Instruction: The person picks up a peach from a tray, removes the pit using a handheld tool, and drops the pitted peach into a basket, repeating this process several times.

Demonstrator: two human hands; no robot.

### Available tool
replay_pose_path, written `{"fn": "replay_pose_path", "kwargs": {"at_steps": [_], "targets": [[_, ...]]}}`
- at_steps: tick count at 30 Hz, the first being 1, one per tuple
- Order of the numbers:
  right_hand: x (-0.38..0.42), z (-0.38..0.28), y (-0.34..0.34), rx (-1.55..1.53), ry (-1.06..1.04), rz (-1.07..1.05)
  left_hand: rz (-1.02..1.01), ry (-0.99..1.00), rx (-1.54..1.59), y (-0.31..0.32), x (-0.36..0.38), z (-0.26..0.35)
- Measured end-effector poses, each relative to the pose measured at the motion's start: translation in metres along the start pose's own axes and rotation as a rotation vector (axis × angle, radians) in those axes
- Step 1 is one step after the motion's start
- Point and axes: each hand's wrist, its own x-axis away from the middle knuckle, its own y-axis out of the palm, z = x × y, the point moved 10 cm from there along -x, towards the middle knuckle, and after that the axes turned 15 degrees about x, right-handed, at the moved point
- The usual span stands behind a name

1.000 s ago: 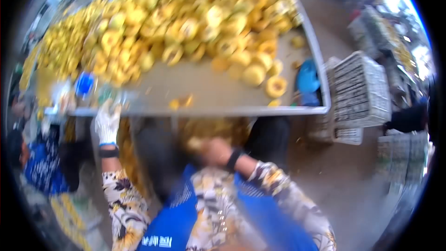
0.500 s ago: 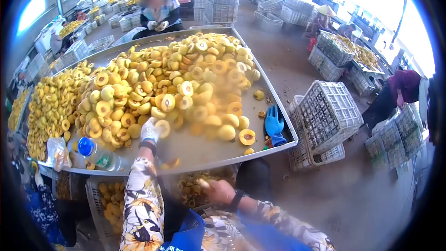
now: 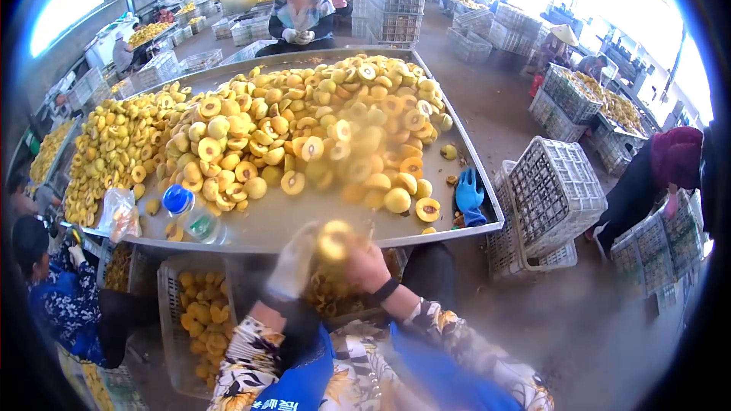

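Note:
In front of my body, a halved yellow peach [image 3: 335,240] with a dark centre is held up between my hands. My left hand [image 3: 293,265], in a white glove, is closed on its left side, blurred by motion. My bare right hand [image 3: 367,266] is curled against the peach half's right side; whatever lies in its fingers is hidden. Beyond them, a heap of peach halves [image 3: 263,133] covers much of the metal-topped table [image 3: 304,217]. Below the hands, a container of fruit scraps [image 3: 335,289] is partly covered by my arms.
A crate of peach halves [image 3: 204,320] stands below left. A water bottle [image 3: 194,213], plastic bag [image 3: 120,213] and blue glove [image 3: 470,196] lie on the table. Stacked crates [image 3: 556,194] stand right. A person [image 3: 301,19] sits across; another person [image 3: 65,297] sits left.
My left hand has drawn back from the heap toward my body with a peach half. My right hand has risen to meet it. The view has shifted slightly.

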Motion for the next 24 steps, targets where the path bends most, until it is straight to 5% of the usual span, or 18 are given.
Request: {"fn": "replay_pose_path", "kwargs": {"at_steps": [1,3,5,6,8,9,12,14,24], "targets": [[0.005,0.002,0.005,-0.166,-0.025,0.044,0.065,0.088,-0.142,-0.001,0.01,-0.004],[0.013,0.022,0.011,0.072,-0.017,0.112,0.186,0.101,-0.145,-0.025,0.021,-0.038],[0.03,0.003,0.016,0.743,-0.028,0.093,0.328,-0.017,0.148,-0.054,0.027,-0.082],[0.034,-0.011,0.017,0.906,-0.194,0.15,0.368,-0.031,0.57,-0.037,0.029,-0.07],[0.051,-0.03,0.021,1.222,-0.531,0.267,0.33,-0.094,0.475,-0.016,0.04,-0.046],[0.061,-0.046,0.018,1.154,-0.323,0.242,0.272,-0.087,0.346,-0.01,0.039,-0.037],[0.07,-0.056,0.02,1.143,-0.446,0.124,0.178,-0.015,0.056,-0.014,0.047,-0.048],[0.073,-0.057,0.016,1.124,-0.49,0.132,0.173,-0.117,0.306,-0.011,0.049,-0.068],[0.062,-0.039,0.007,1.244,-0.502,0.177,0.27,-0.029,0.2,-0.016,0.054,-0.071]]}}
